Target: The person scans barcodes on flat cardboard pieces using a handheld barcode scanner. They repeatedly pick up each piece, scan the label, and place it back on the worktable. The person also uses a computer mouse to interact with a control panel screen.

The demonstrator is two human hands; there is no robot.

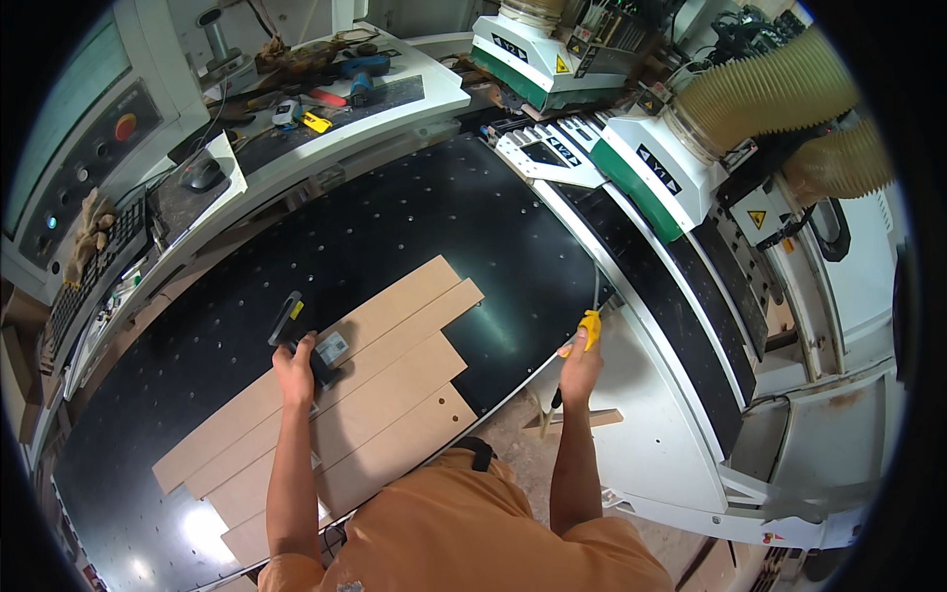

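My left hand [294, 373] is closed around a black handheld barcode scanner [286, 318], held above several long tan boards [404, 360]. A white label [332, 345] sticks to the board beside that hand. The boards lie side by side, slanting across a black machine table [395, 217] dotted with small holes. Off the table's right edge, my right hand [580, 373] grips a yellow air blow gun [591, 330]. Its thin nozzle points away from me, and a black end shows below the hand.
White-and-green machine heads [651, 178] with ribbed hoses [769, 94] stand at the far right. Far left are a control panel [94, 158] with a red button, a keyboard [99, 266], gloves [91, 232] and a mouse [202, 176]. Tools lie on a white shelf [434, 84].
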